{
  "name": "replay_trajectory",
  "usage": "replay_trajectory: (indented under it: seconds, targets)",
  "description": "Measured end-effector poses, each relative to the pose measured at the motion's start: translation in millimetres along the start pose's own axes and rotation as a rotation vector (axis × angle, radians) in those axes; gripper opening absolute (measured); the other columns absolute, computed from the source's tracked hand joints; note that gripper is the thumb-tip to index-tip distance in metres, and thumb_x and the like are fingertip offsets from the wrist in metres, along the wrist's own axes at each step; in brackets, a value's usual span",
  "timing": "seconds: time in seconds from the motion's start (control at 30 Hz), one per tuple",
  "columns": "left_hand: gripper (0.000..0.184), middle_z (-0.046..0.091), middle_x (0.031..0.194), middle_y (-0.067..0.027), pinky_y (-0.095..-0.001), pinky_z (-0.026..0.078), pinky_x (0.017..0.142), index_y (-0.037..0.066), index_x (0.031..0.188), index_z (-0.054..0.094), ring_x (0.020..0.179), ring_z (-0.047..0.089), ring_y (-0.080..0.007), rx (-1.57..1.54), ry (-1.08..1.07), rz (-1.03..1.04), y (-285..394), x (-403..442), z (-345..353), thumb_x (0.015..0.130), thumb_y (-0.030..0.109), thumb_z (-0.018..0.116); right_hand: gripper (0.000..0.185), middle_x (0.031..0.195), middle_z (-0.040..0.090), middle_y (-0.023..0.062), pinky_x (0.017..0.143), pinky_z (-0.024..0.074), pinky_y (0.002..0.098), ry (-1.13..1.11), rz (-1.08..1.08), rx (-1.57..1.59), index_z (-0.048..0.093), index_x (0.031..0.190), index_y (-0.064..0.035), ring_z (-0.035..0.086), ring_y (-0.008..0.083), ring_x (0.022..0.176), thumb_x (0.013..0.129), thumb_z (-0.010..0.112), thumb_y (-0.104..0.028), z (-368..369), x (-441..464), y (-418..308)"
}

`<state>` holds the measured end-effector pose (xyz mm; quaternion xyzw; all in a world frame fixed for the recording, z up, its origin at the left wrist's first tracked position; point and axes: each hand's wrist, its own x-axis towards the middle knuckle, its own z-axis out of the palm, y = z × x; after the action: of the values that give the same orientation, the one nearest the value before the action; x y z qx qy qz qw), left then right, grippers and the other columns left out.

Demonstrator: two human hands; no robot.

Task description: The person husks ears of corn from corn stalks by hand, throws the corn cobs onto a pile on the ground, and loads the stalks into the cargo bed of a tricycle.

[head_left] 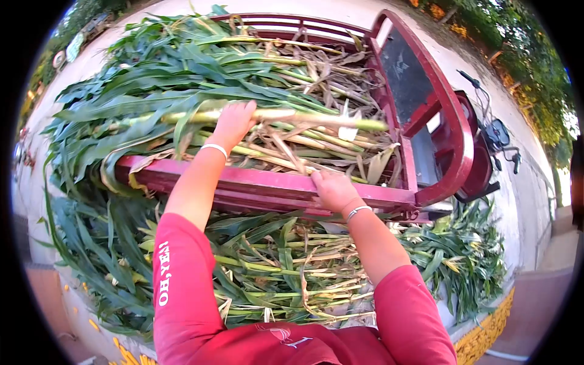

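Cargo tricycle [457, 146], dark red, fills the upper middle of the view; its handlebar [500, 135] is at the right, beyond an upright end frame with a dark panel [406, 79]. Bed carries a deep load of corn stalks [182, 67]: green leaves trail toward the left end, bare stems and dry brown leaves lie toward the end frame. Stalks run roughly parallel to the near side rail [267, 181]; at the left, leaves spill over the rail.

Second mass, ground pile [267, 267], lies on the near side of the bed, between bed and person. Stems lie roughly parallel there too, leaves mostly at the left; more leafy corn plants [474, 261] at the right. Yellow corn ears [483, 336] are massed along the lower right edge; a few loose ones are scattered at lower left.

Person wears a red top, white lettering on the left sleeve [164, 274]. Left hand [236, 121]: closed around a thick corn stalk [304, 117], held above the load, close over the other stems. Held stalk lies nearly level, pale green butt end toward the end frame, leafy part to the left; slight blur. Right hand [334, 190]: closed over the top of the near side rail, no stalk in grip. Smallest items noted: white band [214, 148] on left wrist, silvery bracelet [359, 211] on right wrist.
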<state>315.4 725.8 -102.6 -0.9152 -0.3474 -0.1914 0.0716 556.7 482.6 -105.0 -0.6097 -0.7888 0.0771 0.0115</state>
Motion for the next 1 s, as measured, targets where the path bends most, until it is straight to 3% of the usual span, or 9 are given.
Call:
replay_trajectory:
  seconds: [0.17,0.23,0.47,0.5,0.63,0.73,0.8,0.93,1.0]
  targets:
    - [0.018,0.059,0.072,-0.0157,-0.0460,0.049,0.063,0.007,0.087,0.052,0.072,0.061,-0.0383,-0.217,0.197,0.089,70.2,-8.0,-200.5,0.075,0.009,0.065,0.049,0.100,0.062,0.0148,0.076,0.0520,0.0434,-0.055,0.068,-0.043,0.050,0.105,-0.0054,0.063,0.0330,0.090,0.073,0.075,-0.033,-0.1,2.4,-6.4]
    - [0.007,0.059,0.067,-0.0112,-0.0414,0.052,0.059,0.009,0.082,0.056,0.066,0.064,-0.0311,-0.200,0.226,0.172,128.5,-32.1,-241.0,0.079,0.014,0.059,0.047,0.100,0.062,0.0147,0.077,0.0519,0.0437,-0.060,0.089,-0.073,0.052,0.104,-0.0051,0.063,0.0336,0.090,0.074,0.074,-0.034,-6.6,1.9,-16.7]
    - [0.006,0.058,0.067,-0.0020,-0.0516,0.046,0.081,0.011,0.081,0.053,0.062,0.061,-0.0214,-0.152,0.267,0.236,331.6,-125.4,-267.0,0.080,0.017,0.055,0.031,0.089,0.061,0.0110,0.067,0.0505,0.0409,0.126,0.238,-0.018,0.055,0.099,-0.0071,0.061,0.0285,0.079,0.081,0.068,-0.029,12.9,-37.0,-41.8]
    - [0.005,0.057,0.069,-0.0017,-0.0566,0.041,0.084,0.012,0.082,0.053,0.066,0.060,-0.0203,-0.209,0.267,0.243,346.0,-134.2,-269.0,0.080,0.016,0.054,0.029,0.087,0.061,0.0105,0.066,0.0503,0.0404,0.172,0.253,0.065,0.056,0.099,-0.0074,0.061,0.0276,0.077,0.082,0.067,-0.028,21.7,-50.3,-57.9]
    - [0.005,0.058,0.071,-0.0021,-0.0351,0.043,0.067,0.013,0.080,0.054,0.070,0.060,-0.0202,-0.257,0.209,0.174,402.1,-175.1,-273.1,0.080,0.018,0.054,0.020,0.080,0.061,0.0082,0.060,0.0495,0.0383,0.139,0.281,0.934,0.058,0.097,-0.0088,0.060,0.0239,0.069,0.087,0.063,-0.026,69.3,-139.0,-172.7]
    - [0.013,0.063,0.072,-0.0047,-0.0384,0.044,0.067,0.011,0.084,0.058,0.070,0.063,-0.0234,-0.357,0.090,0.240,447.7,-201.3,-279.1,0.080,0.023,0.058,0.033,0.107,0.063,0.0107,0.078,0.0527,0.0403,0.634,-0.590,0.148,0.058,0.112,-0.0086,0.063,0.0268,0.098,0.081,0.067,-0.013,-21.4,-254.1,-273.9]
    - [0.016,0.064,0.070,-0.0046,-0.0391,0.045,0.065,0.010,0.084,0.058,0.069,0.064,-0.0232,-0.362,0.060,0.256,494.8,-216.5,-273.6,0.079,0.025,0.059,0.051,0.125,0.056,0.0140,0.098,0.0439,0.0456,0.700,-0.593,0.279,0.056,0.121,-0.0062,0.053,0.0315,0.120,0.073,0.070,-0.012,-50.5,-279.7,-297.3]
    - [0.016,0.061,0.074,-0.0046,-0.0371,0.045,0.068,0.008,0.086,0.056,0.071,0.062,-0.0246,-0.537,-0.188,0.432,584.2,-246.7,-293.7,0.080,0.022,0.060,0.076,0.128,0.052,0.0166,0.087,0.0504,0.0421,0.641,-0.134,-0.096,0.041,0.135,-0.0068,0.057,0.0325,0.111,0.069,0.077,-0.017,-115.4,-298.9,-296.1]
    - [0.018,0.060,0.079,-0.0065,-0.0375,0.045,0.070,0.008,0.087,0.057,0.075,0.061,-0.0253,-0.573,-0.194,0.455,637.4,-265.8,-276.2,0.078,0.022,0.062,0.077,0.117,0.058,0.0163,0.074,0.0533,0.0383,0.206,0.145,-0.006,0.040,0.136,-0.0056,0.064,0.0311,0.095,0.070,0.078,-0.021,-109.7,-302.4,-286.0]
